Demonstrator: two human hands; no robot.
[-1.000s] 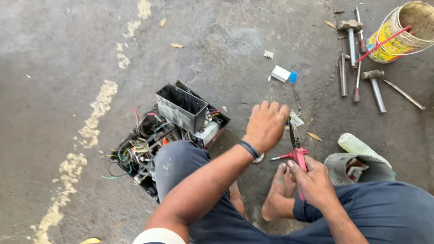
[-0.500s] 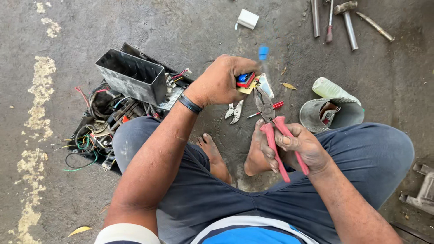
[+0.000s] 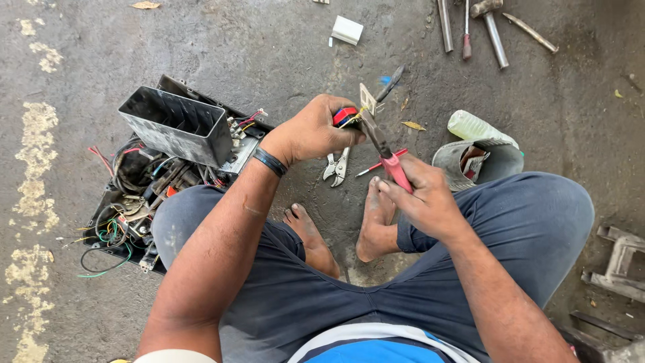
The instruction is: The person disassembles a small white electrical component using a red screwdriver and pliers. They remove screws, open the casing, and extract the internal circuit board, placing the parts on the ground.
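Observation:
My left hand (image 3: 314, 130) is closed around a small red and blue part (image 3: 345, 115) with thin wires, held above the concrete floor. My right hand (image 3: 424, 196) grips red-handled pliers (image 3: 383, 149), whose jaws point up and left and meet the part at my left fingertips. I sit on the floor with both bare feet between my knees. A second pair of metal pliers (image 3: 336, 166) lies on the ground just under my left hand, beside a thin red-handled tool (image 3: 380, 163).
A dark open box of tangled wires and metal parts (image 3: 144, 195), with a grey metal housing (image 3: 176, 126) on top, sits at left. Hammers and rods (image 3: 478, 28) lie at the top, with a small white block (image 3: 347, 29). A cut grey container (image 3: 477, 161) and a plastic bottle (image 3: 478, 128) stand at right.
My left hand lifted the small part off the floor and drew it closer. My right hand raised the pliers, and their jaws now meet the part. The view tilted down toward my lap.

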